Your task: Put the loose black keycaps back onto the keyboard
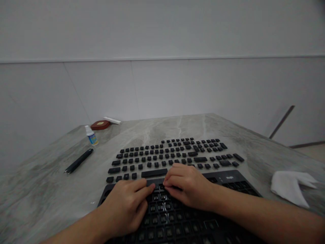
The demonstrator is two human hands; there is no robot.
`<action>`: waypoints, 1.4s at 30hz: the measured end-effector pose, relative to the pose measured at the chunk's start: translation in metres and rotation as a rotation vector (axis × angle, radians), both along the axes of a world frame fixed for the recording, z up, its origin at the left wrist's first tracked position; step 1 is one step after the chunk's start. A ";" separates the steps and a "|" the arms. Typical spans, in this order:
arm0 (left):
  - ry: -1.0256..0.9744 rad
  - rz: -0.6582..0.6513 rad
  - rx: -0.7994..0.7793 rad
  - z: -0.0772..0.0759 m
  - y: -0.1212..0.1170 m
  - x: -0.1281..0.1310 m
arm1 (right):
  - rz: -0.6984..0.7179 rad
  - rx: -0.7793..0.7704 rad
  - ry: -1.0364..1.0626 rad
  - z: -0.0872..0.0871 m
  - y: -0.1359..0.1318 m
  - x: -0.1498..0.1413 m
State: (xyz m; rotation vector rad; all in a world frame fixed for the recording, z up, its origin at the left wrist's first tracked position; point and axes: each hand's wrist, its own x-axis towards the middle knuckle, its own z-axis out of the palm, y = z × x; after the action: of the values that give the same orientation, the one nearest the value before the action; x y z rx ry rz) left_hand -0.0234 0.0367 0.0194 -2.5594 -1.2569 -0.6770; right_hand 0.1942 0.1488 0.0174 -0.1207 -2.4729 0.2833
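Note:
A black keyboard (230, 177) lies in front of me, its key sockets bare of caps where I can see them. My left hand (128, 201) rests over its left part with fingers curled, the index fingertip close to the top row of sockets. My right hand (186, 184) reaches in from the right, thumb and fingers pinched together at the same row. Whatever lies between the fingertips of either hand is too small or hidden to make out. Behind the keyboard, loose black keycaps (154, 158) are laid out in rows, with a long spacebar cap (154, 173) nearest.
On the left of the marbled table (50, 189) are a dark slim tool (79, 161) and a small white spray bottle (91, 135). Farther back lies a red-brown case (100, 125) beside a white strip (112, 120). A white cloth (289, 186) lies at right.

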 end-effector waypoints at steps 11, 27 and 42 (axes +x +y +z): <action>0.033 0.011 -0.043 -0.002 -0.002 -0.003 | 0.010 -0.125 -0.023 0.000 -0.005 -0.005; 0.082 -0.007 -0.111 0.001 -0.001 -0.005 | -0.054 -0.174 0.032 0.011 0.001 0.001; 0.079 -0.010 -0.122 0.000 0.000 -0.007 | -0.040 -0.055 0.090 0.015 -0.004 0.004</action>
State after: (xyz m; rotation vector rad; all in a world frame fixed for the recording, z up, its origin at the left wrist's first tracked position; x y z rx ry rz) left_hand -0.0301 0.0366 0.0193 -2.6628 -1.2985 -0.5108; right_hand 0.1987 0.1453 0.0321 -0.1768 -2.3715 0.3321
